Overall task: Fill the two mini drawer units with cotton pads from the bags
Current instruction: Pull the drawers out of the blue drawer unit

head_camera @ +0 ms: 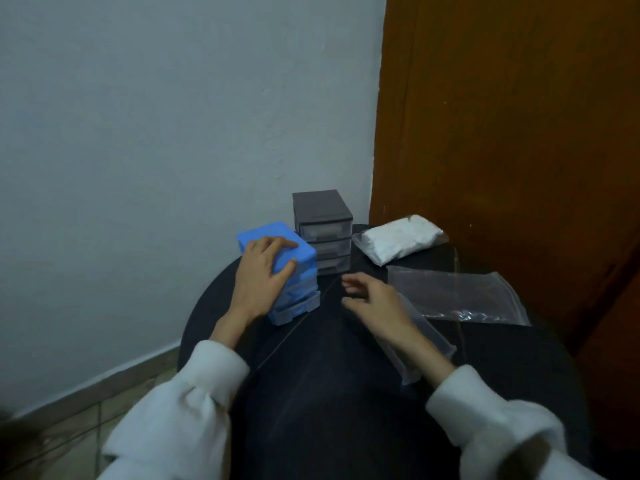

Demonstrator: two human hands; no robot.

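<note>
A blue mini drawer unit (298, 258) stands at the left of the round black table (329, 393). My left hand (261, 277) holds it, fingers lying over its top and thumb on its front. Its lowest clear drawer (299, 308) sticks out a little. Behind it, against the wall, is a grey mini drawer unit (322, 230) with three clear drawers. My right hand (375, 303) hovers over the table with loose fingers, holding nothing. A clear drawer (427, 344) lies on the table under that wrist. A full bag of white cotton pads (398, 240) lies at the back right.
An empty-looking clear zip bag (457, 294) lies flat on the right of the table. A brown wooden door (502, 133) stands just behind the table on the right. A pale wall (173, 133) is behind and to the left, with tiled floor (69, 427) below.
</note>
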